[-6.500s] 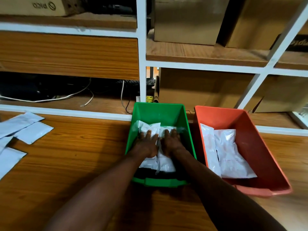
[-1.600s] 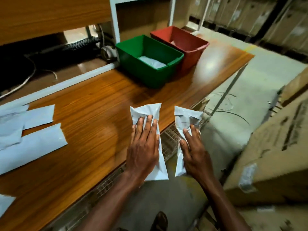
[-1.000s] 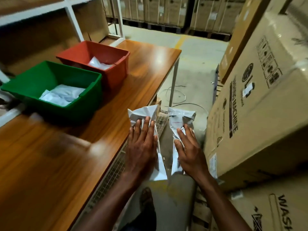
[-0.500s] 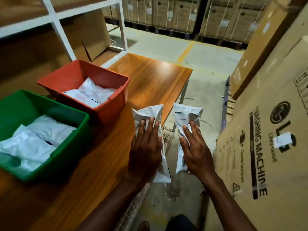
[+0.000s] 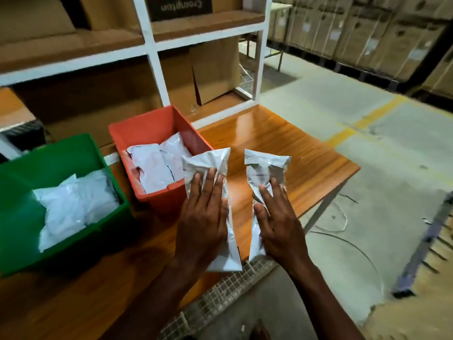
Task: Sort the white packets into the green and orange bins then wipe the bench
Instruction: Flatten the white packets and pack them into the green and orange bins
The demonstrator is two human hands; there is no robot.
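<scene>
My left hand (image 5: pixel 204 217) grips a white packet (image 5: pixel 208 163), held above the wooden bench (image 5: pixel 282 143) beside the near right corner of the orange bin (image 5: pixel 147 128). My right hand (image 5: pixel 277 219) holds a second white packet (image 5: pixel 266 168) a little to the right, over the bench's front edge. White packets lie inside the orange bin. To its left stands the green bin (image 5: pixel 17 168), with white packets in it too.
White-framed shelving (image 5: pixel 152 50) with cardboard boxes rises behind the bins. A wire mesh rack (image 5: pixel 220 290) runs under the bench's front edge. Right of the bench lies concrete floor (image 5: pixel 367 168) with loose cables and stacked cartons at the back.
Both hands, each with its packet, have come closer to the orange bin as my view turned left toward the bench. The large washing machine carton on the right has left the view.
</scene>
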